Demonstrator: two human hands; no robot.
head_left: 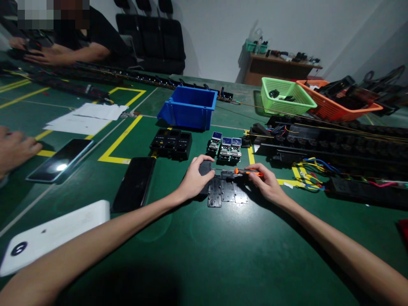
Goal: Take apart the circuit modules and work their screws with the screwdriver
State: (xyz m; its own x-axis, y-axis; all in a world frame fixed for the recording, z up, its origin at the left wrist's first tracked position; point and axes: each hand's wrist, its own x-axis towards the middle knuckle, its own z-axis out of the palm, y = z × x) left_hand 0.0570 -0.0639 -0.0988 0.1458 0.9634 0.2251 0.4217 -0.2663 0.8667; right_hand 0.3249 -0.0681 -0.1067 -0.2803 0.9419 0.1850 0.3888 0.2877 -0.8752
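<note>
A: Where's the black housing (205,167)?
B: Centre of the green table (204,255), at the left end of a row of three black plates (228,192). It looks to be touching the leftmost plate.
A: Hands?
B: Left hand (194,179) is curled over the housing, fingers wrapped on its near-left side, gripping it. Right hand (267,183) pinches the orange handle of a screwdriver (248,172).
A: Driver axis?
B: Flat, running left-right. Handle is at the right fingers; the thin shaft points left over the plates toward the housing. Can't tell if the tip is touching anything.
A: So the housing is left of the right fingers?
B: Yes, about a shaft-length off. The left hand is the one on it.
A: Surroundings?
B: Three circuit boards (225,148) with blue displays just beyond the plates, a blue bin (189,107) farther back. A dark phone (134,183) lies left of the left hand. A co-worker's hand (14,146) sits at the far-left edge, well apart.
</note>
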